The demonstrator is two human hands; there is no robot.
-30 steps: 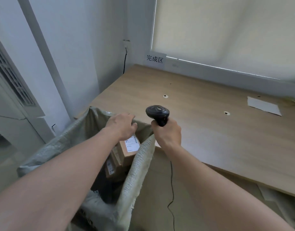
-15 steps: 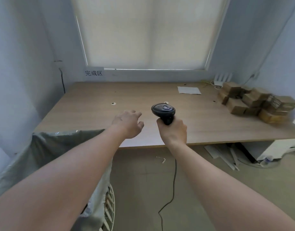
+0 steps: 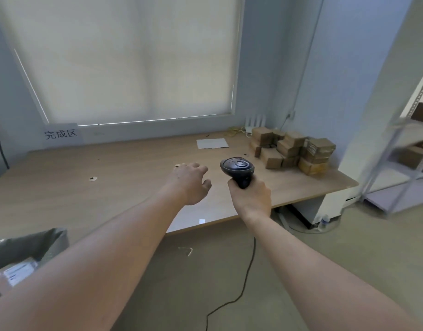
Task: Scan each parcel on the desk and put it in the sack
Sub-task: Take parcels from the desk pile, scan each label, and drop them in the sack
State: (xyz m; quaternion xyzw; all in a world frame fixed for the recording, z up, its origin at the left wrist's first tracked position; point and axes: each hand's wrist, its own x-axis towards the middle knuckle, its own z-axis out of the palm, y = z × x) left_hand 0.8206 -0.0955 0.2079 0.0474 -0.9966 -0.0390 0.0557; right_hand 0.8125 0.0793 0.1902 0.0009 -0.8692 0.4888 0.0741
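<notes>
Brown cardboard parcels point(image 3: 292, 150): a heap of small boxes at the far right end of the table point(image 3: 86, 194), near the wall corner. Boxes lie at mixed angles, some stacked on others, touching; no common long axis. One at the right of the heap shows a printed label on its side face; print too small to read.

Scanner point(image 3: 238, 168): black, handheld, upright in the right hand point(image 3: 251, 199). Handle runs roughly vertical; rounded head on top, nose pointing away from the person, toward the far side of the table. Dark cable hangs from below the hand to the floor.

Right hand: grip curled round the scanner handle, over the table's near edge.

Left hand point(image 3: 190, 183): held above the table, just left of the scanner, apart from it. Grip loosely spread, holding nothing, fingers reaching forward and right.

Sack point(image 3: 28, 244): grey, open mouth, lower left, below the table's near edge. A boxed parcel with a white label shows inside it, partly hidden by the left arm.

Table: light wood, with small round holes in the top.

Paper sheet point(image 3: 212, 143): white, flat on the table, left of the heap.

Sign point(image 3: 61, 134): white, dark characters, against the wall at the table's far left.
</notes>
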